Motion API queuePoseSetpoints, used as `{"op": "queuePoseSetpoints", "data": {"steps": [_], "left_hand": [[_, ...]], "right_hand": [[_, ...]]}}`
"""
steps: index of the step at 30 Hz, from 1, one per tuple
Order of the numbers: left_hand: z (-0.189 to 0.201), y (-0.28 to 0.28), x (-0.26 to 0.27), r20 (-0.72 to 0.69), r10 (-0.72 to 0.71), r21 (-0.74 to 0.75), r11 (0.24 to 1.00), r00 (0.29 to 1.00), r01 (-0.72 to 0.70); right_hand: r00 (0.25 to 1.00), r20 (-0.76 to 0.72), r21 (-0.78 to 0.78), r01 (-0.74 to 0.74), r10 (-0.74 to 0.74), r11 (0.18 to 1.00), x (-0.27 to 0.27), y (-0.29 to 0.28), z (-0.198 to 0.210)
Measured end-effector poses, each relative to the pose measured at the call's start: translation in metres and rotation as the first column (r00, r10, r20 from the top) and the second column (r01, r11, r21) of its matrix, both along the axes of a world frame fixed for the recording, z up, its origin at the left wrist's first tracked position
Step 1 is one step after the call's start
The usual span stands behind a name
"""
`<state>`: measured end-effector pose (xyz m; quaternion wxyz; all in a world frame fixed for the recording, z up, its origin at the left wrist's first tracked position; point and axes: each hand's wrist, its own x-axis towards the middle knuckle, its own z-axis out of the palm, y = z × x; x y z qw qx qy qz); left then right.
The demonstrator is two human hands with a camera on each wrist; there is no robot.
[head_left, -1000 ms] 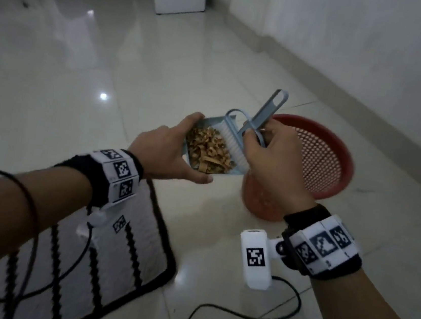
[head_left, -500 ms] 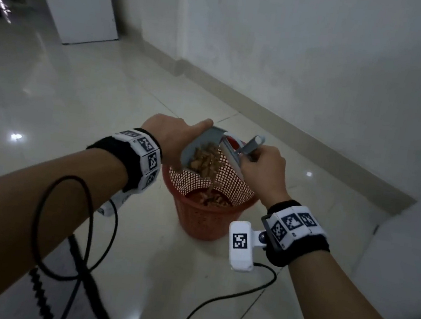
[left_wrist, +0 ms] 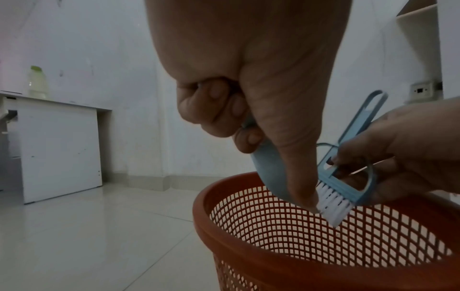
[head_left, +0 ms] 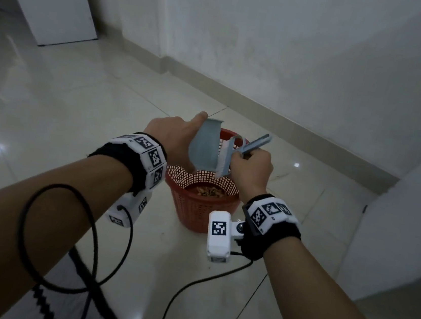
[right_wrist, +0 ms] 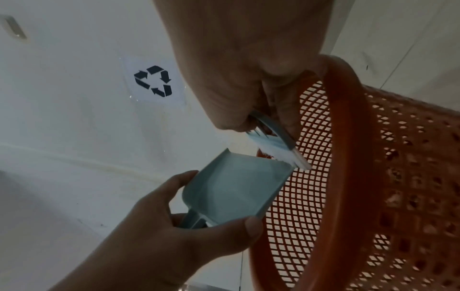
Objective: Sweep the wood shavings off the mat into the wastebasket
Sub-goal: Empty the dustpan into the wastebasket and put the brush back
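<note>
Your left hand [head_left: 172,138] gripped the pale blue dustpan [head_left: 204,148], tipped steeply and emptied, above the red mesh wastebasket [head_left: 198,205]. Your right hand [head_left: 252,168] pinched the white-bristled brush [head_left: 226,158] against its lip. Tan wood shavings [head_left: 209,192] lay heaped inside the basket.

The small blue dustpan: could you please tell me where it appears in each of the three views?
Head: dustpan at centre, tipped over the red wastebasket, held by the left hand.
Left wrist: only a blue sliver below the fingers, centre.
Right wrist: lower centre, its inside empty.
Shared landmark: the brush's white bristles beside the pan's open edge.
</note>
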<state>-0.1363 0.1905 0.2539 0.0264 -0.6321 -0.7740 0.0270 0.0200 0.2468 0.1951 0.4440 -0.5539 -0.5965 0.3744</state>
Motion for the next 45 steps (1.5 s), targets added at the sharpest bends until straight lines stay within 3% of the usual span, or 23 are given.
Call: {"op": "queuePoseSetpoints", "data": {"steps": [4,7,12,15,21,23,26,28,31,34,38,42,44,45], "left_hand": [[-0.003,-0.004,0.001,0.019,-0.004,0.021,1.0,1.0,0.004],[-0.007,-0.002,0.005,-0.014,-0.008,0.005,1.0,1.0,0.008],[-0.007,0.0,0.006,-0.049,-0.001,0.01,1.0,0.999,0.001],[-0.005,-0.001,0.014,-0.067,-0.02,0.011,1.0,0.998,0.021],[0.0,-0.004,0.018,-0.039,0.009,-0.001,1.0,0.999,-0.009],[0.0,-0.008,0.024,-0.026,0.01,-0.005,1.0,1.0,-0.01],[-0.001,-0.015,0.025,0.063,0.05,0.018,0.999,0.997,-0.051],[-0.003,-0.02,0.023,0.208,0.067,0.033,0.997,0.976,-0.076],[-0.004,-0.028,0.025,0.493,0.05,0.026,0.997,0.869,-0.072],[0.0,-0.035,0.028,0.709,0.061,-0.038,0.998,0.702,-0.048],[0.002,-0.046,0.035,0.878,0.063,-0.077,0.997,0.474,0.011],[0.006,-0.053,0.052,0.975,0.023,-0.035,0.998,0.221,0.05],[0.005,-0.053,0.063,0.99,-0.005,0.0,0.999,0.139,0.036],[0.002,-0.051,0.066,0.99,-0.026,0.023,1.0,0.14,0.022]], "right_hand": [[0.998,0.063,0.044,-0.01,0.007,0.999,-0.001,-0.002,0.006],[0.987,0.12,0.021,-0.105,0.102,0.994,0.003,-0.005,0.014],[0.986,0.153,0.05,-0.072,0.063,0.996,0.013,-0.011,0.017],[0.974,0.192,0.013,-0.125,0.12,0.992,0.009,-0.012,0.02],[0.995,0.083,0.033,-0.063,0.06,0.997,0.017,-0.01,0.028],[0.991,0.073,-0.017,-0.114,0.115,0.993,0.013,-0.012,0.028],[0.974,0.078,-0.008,-0.213,0.213,0.977,0.012,-0.018,0.027],[0.975,0.131,0.163,-0.2,0.18,0.966,0.018,-0.022,0.031],[0.94,0.34,0.411,-0.179,0.032,0.894,0.024,-0.025,0.034],[0.81,0.586,0.405,-0.319,0.024,0.857,0.027,-0.025,0.028],[0.758,0.645,0.42,-0.459,0.097,0.783,0.035,-0.029,0.026],[0.682,0.727,0.417,-0.53,0.079,0.739,0.043,-0.034,0.02],[0.702,0.706,0.432,-0.532,0.095,0.729,0.051,-0.036,0.017],[0.716,0.691,0.443,-0.53,0.102,0.723,0.055,-0.037,0.014]]}}
